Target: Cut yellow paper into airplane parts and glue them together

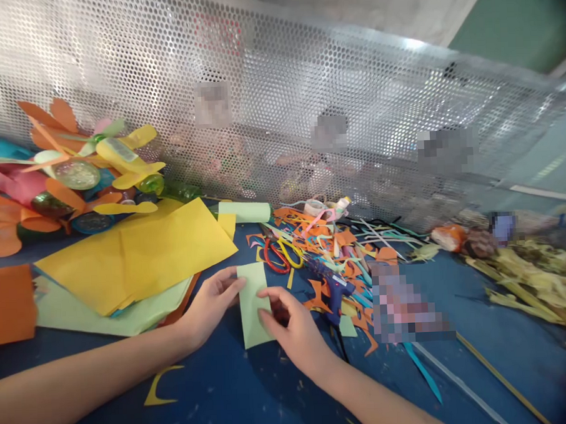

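Observation:
A pale green piece of paper [253, 310], taller than wide, is held up over the blue table by both hands. My left hand [221, 296] pinches its upper left edge between thumb and fingers. At the right edge, my right hand [287, 318] grips the paper with thumb and fingertips, some fingers hidden from view. Just beyond lie scissors [276, 253] with one red and one yellow handle loop. To the right of my right hand rests a blue glue gun [336, 291] among paper scraps.
Yellow paper sheets [144, 249] lie on the left over pale green ones. Paper-petal flowers on bottles [88, 170] crowd the back left. Orange paper scraps [321, 232] spread at centre right. A perforated metal screen [278, 100] bounds the back, with people behind it. Dried husks [534, 270] lie far right.

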A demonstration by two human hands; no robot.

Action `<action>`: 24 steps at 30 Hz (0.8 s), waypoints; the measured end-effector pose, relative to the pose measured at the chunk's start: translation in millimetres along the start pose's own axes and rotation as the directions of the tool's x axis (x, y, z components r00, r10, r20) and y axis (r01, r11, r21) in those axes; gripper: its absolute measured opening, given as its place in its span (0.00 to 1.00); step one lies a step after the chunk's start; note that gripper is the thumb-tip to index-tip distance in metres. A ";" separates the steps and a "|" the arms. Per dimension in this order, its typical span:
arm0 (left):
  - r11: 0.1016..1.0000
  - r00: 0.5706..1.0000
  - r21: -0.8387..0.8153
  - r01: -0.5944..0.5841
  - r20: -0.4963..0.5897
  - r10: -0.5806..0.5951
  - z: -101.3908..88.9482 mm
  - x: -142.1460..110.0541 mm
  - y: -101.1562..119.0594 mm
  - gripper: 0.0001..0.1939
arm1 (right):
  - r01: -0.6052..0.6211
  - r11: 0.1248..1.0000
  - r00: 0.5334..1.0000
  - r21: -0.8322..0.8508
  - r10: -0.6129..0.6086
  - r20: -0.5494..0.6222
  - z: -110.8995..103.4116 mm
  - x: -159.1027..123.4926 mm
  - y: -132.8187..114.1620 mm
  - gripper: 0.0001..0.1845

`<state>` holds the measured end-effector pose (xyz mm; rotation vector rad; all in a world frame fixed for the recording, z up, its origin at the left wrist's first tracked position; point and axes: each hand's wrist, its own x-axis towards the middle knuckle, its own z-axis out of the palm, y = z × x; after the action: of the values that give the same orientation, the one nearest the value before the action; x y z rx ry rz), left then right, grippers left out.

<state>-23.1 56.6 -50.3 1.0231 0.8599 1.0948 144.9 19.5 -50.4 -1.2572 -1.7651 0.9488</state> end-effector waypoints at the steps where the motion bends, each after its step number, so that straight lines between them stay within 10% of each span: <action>1: 1.000 1.000 -0.009 -0.001 0.002 0.001 -0.2 0.0 0.1 0.15 | 0.008 1.000 1.000 -0.014 -0.008 -0.004 -0.4 -0.4 0.2 0.11; 14: 0.997 0.999 0.070 -0.042 0.004 0.042 -2.4 -1.0 0.6 0.18 | 0.092 0.988 0.996 -0.126 -0.093 0.001 -3.8 -1.6 -3.6 0.18; 24: 0.842 0.975 0.491 -0.223 0.097 0.202 -6.5 -0.7 -2.0 0.15 | 0.119 0.979 0.993 -0.164 -0.114 0.036 -5.2 -1.2 -4.6 0.20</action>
<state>-28.8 57.1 -54.1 1.6030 1.0440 1.0509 147.9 18.0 -44.3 -1.2325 -1.9487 0.7680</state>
